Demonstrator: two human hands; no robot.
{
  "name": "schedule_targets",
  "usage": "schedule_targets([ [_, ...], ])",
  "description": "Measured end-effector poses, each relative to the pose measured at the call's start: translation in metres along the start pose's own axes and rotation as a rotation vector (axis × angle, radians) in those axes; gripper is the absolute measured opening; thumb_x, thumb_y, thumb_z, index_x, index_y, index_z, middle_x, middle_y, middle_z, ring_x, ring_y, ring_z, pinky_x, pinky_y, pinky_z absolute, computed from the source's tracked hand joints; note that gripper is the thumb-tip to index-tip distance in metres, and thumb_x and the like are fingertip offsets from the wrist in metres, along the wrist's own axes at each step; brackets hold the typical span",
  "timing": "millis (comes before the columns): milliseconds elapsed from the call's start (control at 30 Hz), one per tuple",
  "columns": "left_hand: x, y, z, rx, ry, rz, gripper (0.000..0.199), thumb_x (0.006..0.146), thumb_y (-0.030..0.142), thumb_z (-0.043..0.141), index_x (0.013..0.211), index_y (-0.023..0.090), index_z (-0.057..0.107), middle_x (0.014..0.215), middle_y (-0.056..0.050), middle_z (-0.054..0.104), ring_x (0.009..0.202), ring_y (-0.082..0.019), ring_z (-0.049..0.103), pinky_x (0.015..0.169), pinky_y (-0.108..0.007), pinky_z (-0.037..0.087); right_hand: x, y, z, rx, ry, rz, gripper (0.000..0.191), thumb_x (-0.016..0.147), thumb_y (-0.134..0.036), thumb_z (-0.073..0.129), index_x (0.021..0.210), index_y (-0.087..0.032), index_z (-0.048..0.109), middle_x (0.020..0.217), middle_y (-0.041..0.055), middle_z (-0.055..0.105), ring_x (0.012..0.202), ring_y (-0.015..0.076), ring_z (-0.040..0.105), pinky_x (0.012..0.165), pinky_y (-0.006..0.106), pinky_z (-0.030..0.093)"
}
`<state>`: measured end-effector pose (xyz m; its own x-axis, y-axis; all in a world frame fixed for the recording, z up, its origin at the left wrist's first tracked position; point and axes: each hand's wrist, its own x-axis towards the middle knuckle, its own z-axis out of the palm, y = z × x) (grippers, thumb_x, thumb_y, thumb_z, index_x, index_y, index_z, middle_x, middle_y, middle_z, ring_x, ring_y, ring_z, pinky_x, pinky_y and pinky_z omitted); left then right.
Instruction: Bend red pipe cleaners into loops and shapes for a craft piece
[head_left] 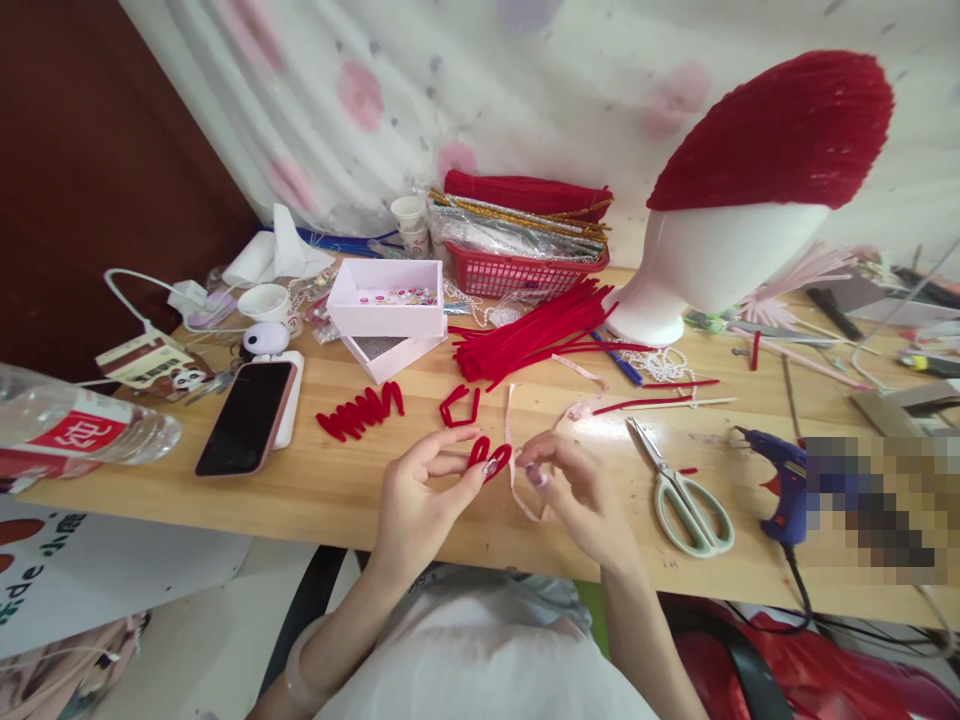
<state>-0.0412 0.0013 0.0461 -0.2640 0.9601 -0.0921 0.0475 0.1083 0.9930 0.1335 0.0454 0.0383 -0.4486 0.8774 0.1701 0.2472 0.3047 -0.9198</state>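
Red loops [504,462] sit pinched between thumb and fingers of our left hand [420,490], probably to keep them together; our right hand [581,495] half-curls beside them, its grip unclear. Scissors [664,468] lie handily close; beyond, fuzzy stems [525,325] bunch before the basket [495,275], likely for easy picking.

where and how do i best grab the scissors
Probably by the pale green handles, with the right hand coming in from your own side of the table. The scissors lie flat, handle loops towards you and blades pointing away, so fingers can reach the loops without crossing the blades.
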Motion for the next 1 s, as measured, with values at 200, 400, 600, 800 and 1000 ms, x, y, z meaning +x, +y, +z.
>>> schedule_targets([
  [200, -0.004, 0.004, -0.002, 0.146, -0.027, 0.135, 0.026, 0.077, 0.019, 0.069, 0.103, 0.020, 0.070, 0.096, -0.003, 0.079, 0.080, -0.018, 0.075, 0.076, -0.025, 0.059, 0.006, -0.005, 0.006, -0.027, -0.018, 0.026, 0.030, 0.102, -0.034, 0.041, 0.077, -0.021, 0.049, 0.068, -0.0029, 0.048, 0.062, 0.0132, 0.044, 0.060, 0.027, 0.035],
  [400, -0.002, -0.006, -0.001, 0.114, -0.076, 0.179, 0.020, 0.084, 0.019, 0.064, 0.104, 0.022, 0.068, 0.093, -0.001, 0.077, 0.084, -0.015, 0.073, 0.079, -0.021, 0.056, 0.004, -0.003, 0.012, 0.019, -0.029, 0.054, 0.031, 0.103, -0.034, 0.040, 0.077, -0.020, 0.050, 0.069, -0.0029, 0.046, 0.062, 0.0125, 0.043, 0.059, 0.027, 0.033],
  [600, -0.004, -0.011, 0.006, -0.088, -0.201, 0.083, 0.020, 0.091, 0.028, 0.060, 0.109, 0.021, 0.065, 0.090, -0.002, 0.076, 0.067, -0.010, 0.069, 0.067, -0.019, 0.056, -0.004, 0.005, 0.017, 0.294, -0.006, 0.077, 0.030, 0.103, -0.037, 0.041, 0.079, -0.021, 0.050, 0.071, -0.0030, 0.044, 0.059, 0.0116, 0.040, 0.057, 0.027, 0.032],
  [800, -0.005, -0.001, 0.010, -0.280, -0.207, -0.037, 0.020, 0.086, 0.029, 0.068, 0.102, 0.016, 0.067, 0.079, -0.002, 0.076, 0.057, -0.008, 0.065, 0.059, -0.017, 0.055, -0.008, 0.009, 0.028, 0.694, 0.041, 0.027, 0.027, 0.101, -0.036, 0.047, 0.078, -0.022, 0.051, 0.068, -0.0031, 0.044, 0.059, 0.0126, 0.043, 0.054, 0.027, 0.030],
  [1000, -0.005, 0.001, 0.008, -0.243, -0.185, 0.024, 0.021, 0.086, 0.028, 0.068, 0.104, 0.018, 0.069, 0.087, -0.003, 0.077, 0.062, -0.010, 0.068, 0.062, -0.018, 0.057, 0.002, 0.010, 0.021, 0.700, 0.180, 0.064, 0.033, 0.098, -0.039, 0.052, 0.071, -0.021, 0.052, 0.062, -0.0036, 0.045, 0.054, 0.0127, 0.040, 0.055, 0.029, 0.030],
])
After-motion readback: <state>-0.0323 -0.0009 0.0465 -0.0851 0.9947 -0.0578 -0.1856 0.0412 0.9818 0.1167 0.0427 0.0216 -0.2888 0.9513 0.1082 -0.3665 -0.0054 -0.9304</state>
